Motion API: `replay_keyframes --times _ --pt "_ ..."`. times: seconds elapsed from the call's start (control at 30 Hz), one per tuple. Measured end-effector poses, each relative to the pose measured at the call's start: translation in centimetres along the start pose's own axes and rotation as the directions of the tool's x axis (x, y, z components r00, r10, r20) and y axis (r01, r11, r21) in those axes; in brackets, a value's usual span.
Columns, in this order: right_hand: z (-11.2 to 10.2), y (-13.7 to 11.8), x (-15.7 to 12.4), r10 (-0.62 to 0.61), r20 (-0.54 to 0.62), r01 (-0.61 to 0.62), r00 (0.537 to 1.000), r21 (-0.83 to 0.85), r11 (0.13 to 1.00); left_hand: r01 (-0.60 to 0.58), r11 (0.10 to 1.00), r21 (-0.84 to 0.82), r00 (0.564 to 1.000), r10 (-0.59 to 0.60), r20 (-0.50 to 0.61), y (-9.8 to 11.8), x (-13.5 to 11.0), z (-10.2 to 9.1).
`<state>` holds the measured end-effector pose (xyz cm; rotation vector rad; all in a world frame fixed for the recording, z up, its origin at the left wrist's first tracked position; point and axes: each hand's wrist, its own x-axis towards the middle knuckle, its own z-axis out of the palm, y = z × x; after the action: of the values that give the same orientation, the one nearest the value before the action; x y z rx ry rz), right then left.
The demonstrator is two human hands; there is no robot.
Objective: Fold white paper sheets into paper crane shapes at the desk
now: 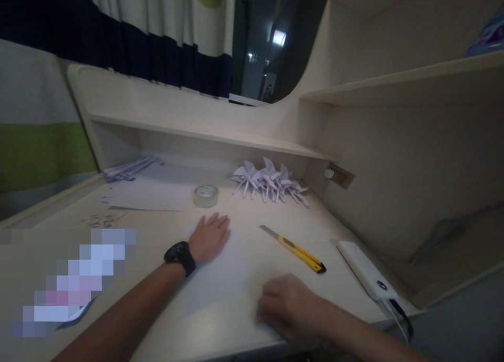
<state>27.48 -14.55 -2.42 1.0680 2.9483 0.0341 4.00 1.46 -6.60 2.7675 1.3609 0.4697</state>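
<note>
My left hand [210,236], with a black watch on the wrist, lies flat and open on the far edge of a white paper sheet [232,267] on the desk. My right hand [285,304] rests on the sheet's near edge with its fingers curled under; it is blurred and whatever it pinches is hidden. A yellow utility knife [295,249] with its blade out lies just right of the sheet. A roll of clear tape [205,195] stands beyond my left hand.
Several folded white paper shapes [270,182] sit at the back under a low shelf [205,134]. Loose sheets [153,194] and paper strips [128,168] lie at the back left. A white power bank [366,270] with a cable lies at the right edge.
</note>
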Motion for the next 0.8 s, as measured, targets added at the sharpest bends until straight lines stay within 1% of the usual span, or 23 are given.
replay_keyframes --times 0.03,0.07,0.1,0.17,0.2,0.23,0.27,0.33,0.43,0.53,0.63,0.7,0.8 --pt "0.1 1.0 -0.2 0.101 -0.05 -0.1 0.994 0.012 0.995 0.015 1.0 0.01 1.0 -0.015 -0.016 0.0 -0.1 -0.3" --pt "0.1 2.2 -0.5 0.21 -0.108 -0.209 0.972 0.023 0.978 0.002 1.0 0.005 1.0 -0.002 -0.014 0.1 -0.4 -0.7" --pt "0.1 3.5 -0.9 0.324 -0.17 -0.322 0.931 0.038 0.946 -0.036 0.999 -0.014 0.999 0.036 0.007 0.2 -0.7 -1.0" --pt "0.0 6.0 -1.6 0.506 -0.259 -0.508 0.823 0.062 0.859 -0.161 0.983 -0.09 0.98 0.17 0.1 0.9 -1.5 -1.8" --pt "0.0 7.1 -2.0 0.559 -0.278 -0.564 0.781 0.07 0.823 -0.213 0.969 -0.127 0.962 0.23 0.144 1.3 -2.0 -2.1" --pt "0.1 8.0 -2.4 0.594 -0.291 -0.6 0.75 0.078 0.796 -0.251 0.956 -0.153 0.946 0.276 0.171 1.8 -2.5 -2.3" --pt "0.2 8.6 -2.8 0.623 -0.284 -0.626 0.729 0.09 0.775 -0.275 0.947 -0.164 0.936 0.303 0.177 2.2 -3.0 -2.4" --pt "0.5 9.4 -3.2 0.644 -0.233 -0.641 0.728 0.1 0.761 -0.279 0.949 -0.145 0.939 0.301 0.163 3.0 -3.8 -2.3" --pt "1.1 9.4 -3.2 0.646 -0.177 -0.642 0.742 0.089 0.762 -0.209 0.974 -0.09 0.967 0.22 0.131 3.8 -4.6 -1.6" --pt "1.5 9.2 -2.6 0.651 -0.183 -0.65 0.736 0.077 0.756 -0.09 0.996 -0.027 0.993 0.092 0.076 4.2 -4.6 -0.6" --pt "1.7 9.2 -2.3 0.657 -0.212 -0.657 0.724 0.083 0.75 0.015 1.0 0.019 1.0 -0.015 0.01 4.6 -4.5 -0.2" --pt "1.6 9.1 -2.4 0.682 -0.212 -0.678 0.7 0.106 0.728 -0.008 1.0 0.01 1.0 0.008 -0.007 4.8 -4.5 -0.5" --pt "1.0 8.7 -2.8 0.721 -0.19 -0.7 0.666 0.174 0.692 -0.116 0.992 -0.054 0.993 0.118 0.025 5.1 -4.7 -1.1"
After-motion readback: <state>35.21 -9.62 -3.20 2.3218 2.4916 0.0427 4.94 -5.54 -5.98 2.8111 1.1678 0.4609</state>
